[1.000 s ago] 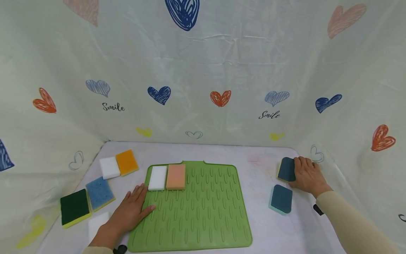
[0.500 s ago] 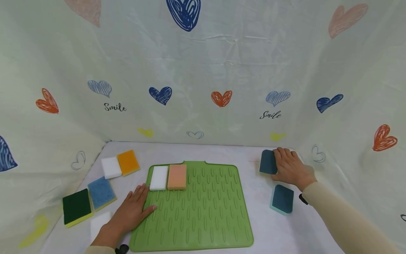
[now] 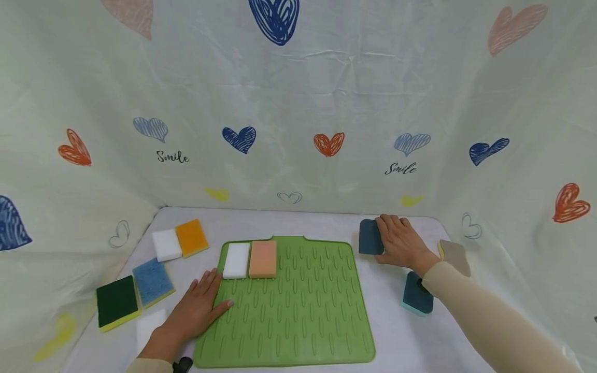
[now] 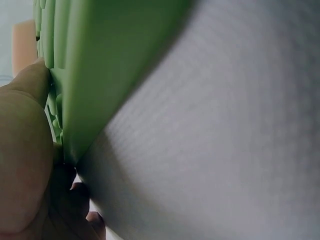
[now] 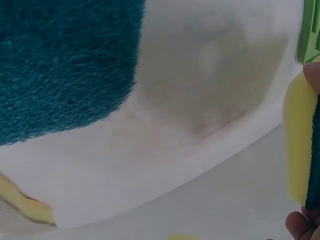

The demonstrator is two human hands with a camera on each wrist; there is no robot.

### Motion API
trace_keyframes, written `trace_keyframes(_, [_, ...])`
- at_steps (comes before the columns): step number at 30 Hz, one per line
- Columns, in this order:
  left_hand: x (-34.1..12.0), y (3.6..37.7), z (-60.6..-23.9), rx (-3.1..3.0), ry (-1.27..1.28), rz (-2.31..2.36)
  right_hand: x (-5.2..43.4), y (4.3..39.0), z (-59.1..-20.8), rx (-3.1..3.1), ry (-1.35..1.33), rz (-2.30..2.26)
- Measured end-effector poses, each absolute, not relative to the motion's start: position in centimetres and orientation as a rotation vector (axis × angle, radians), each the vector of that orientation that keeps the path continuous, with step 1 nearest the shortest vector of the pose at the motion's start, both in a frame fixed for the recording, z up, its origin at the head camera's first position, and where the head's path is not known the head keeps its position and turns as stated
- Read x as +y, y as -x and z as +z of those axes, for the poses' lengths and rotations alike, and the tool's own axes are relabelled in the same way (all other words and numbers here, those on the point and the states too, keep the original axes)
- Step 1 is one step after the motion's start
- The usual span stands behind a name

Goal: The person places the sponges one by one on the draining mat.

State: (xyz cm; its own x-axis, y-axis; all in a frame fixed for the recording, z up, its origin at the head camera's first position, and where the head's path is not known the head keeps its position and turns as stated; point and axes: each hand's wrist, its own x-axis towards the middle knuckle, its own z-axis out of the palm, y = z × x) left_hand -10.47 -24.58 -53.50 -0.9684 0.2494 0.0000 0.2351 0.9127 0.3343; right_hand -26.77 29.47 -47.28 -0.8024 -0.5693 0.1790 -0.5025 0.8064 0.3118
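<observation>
My right hand (image 3: 401, 243) grips a dark teal sponge with a yellow underside (image 3: 370, 237), held just right of the green ribbed mat (image 3: 298, 311); in the right wrist view its yellow edge (image 5: 299, 135) shows at the right. My left hand (image 3: 196, 308) lies flat with straight fingers on the mat's front left edge, its thumb on the mat. At the mat's far left corner, a white sponge (image 3: 236, 260) and a peach sponge (image 3: 263, 258) lie side by side.
Another teal sponge (image 3: 415, 299) lies by my right forearm, and a beige sponge (image 3: 454, 255) sits behind it. Left of the mat lie white (image 3: 166, 244), orange (image 3: 191, 237), blue (image 3: 153, 282) and dark green (image 3: 116, 301) sponges. Heart-printed cloth walls close in three sides.
My right hand has carried the dark teal sponge leftward from the right back corner toward the mat, uncovering a beige sponge there. The left hand has stayed put.
</observation>
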Motion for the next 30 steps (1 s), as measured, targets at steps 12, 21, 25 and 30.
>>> trace_keyframes(12, [-24.4,10.6,-53.3,3.024,-0.383,0.501,25.2,27.1,-47.4,-2.711,-0.902,-0.369])
trace_keyframes(21, [-24.3,10.8,-53.4,3.019,-0.381,0.495,21.8,27.0,-47.5,-2.693,-0.970,-0.355])
trace_keyframes(25, [-24.4,10.8,-53.4,3.017,-0.379,0.503,20.1,26.9,-47.8,-2.693,-1.018,-0.320])
trace_keyframes(30, [-24.5,10.7,-53.4,3.017,-0.381,0.527,17.9,26.7,-48.1,-2.685,-1.087,-0.247])
